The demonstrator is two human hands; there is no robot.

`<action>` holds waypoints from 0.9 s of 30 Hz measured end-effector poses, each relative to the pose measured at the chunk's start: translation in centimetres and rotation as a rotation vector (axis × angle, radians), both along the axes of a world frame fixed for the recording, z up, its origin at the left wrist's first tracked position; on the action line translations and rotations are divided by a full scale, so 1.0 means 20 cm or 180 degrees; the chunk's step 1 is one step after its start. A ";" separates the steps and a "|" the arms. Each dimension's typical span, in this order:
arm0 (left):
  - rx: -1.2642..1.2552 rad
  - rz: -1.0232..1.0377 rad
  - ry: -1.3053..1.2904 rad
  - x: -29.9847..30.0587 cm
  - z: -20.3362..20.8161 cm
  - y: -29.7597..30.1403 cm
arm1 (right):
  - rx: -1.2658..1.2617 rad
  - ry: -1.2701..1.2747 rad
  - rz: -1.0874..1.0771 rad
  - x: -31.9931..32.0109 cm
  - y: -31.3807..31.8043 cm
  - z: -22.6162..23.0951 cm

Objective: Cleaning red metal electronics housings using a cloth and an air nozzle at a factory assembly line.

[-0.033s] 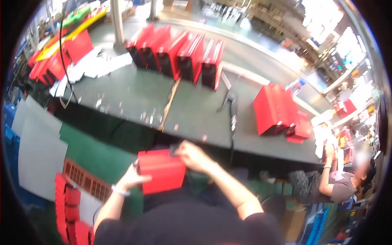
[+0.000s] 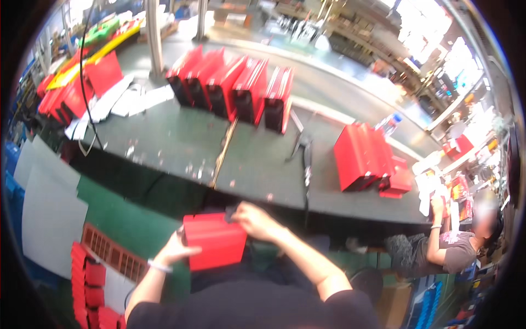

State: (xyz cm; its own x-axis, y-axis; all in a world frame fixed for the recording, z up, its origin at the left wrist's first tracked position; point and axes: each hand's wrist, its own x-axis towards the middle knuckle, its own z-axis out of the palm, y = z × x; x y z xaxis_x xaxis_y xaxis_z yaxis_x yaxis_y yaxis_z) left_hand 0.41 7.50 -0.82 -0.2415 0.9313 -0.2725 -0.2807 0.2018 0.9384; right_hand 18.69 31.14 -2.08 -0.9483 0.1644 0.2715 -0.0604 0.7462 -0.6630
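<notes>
The left hand (image 2: 174,250) grips the left edge of a red box (image 2: 216,244), its thumb across the front, while the right hand (image 2: 254,221) pinches a small dark piece (image 2: 230,214), too blurred to identify, at the box's upper right corner. Beyond both hands, a dark green workbench (image 2: 164,147) bears a row of red, black-fronted cases (image 2: 222,85) and, farther right, a black-handled tool (image 2: 307,156).

Worn on the head, the wide fisheye view looks down and forward past the black cloth shirt (image 2: 257,299); the bare left hand (image 2: 173,250) and bare right hand (image 2: 256,221) lie close below, the long dark-green flat-topped workbench (image 2: 170,134) beyond. The glaring, blurred upper right seems farthest off.
</notes>
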 end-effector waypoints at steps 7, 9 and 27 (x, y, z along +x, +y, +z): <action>0.0012 -0.0253 0.0007 -0.01 0.04 -0.03 | 0.0276 -0.1116 -0.0247 0.24 0.09 -0.22; 0.0016 -0.0039 0.0076 0.00 0.03 -0.05 | -0.0446 -0.1024 -0.0615 0.26 0.04 -0.22; 0.0116 -0.0374 0.0167 0.03 0.07 0.01 | -0.0655 -0.1125 0.0481 0.00 0.11 0.09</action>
State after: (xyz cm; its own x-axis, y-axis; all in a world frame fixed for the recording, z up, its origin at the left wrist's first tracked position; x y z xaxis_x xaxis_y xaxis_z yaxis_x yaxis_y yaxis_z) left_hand 1.10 7.77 0.53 -0.1431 0.9631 -0.2279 -0.2074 0.1960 0.9584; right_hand 18.60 33.30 -0.19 -0.9946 0.0334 -0.0982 0.0987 0.5964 -0.7966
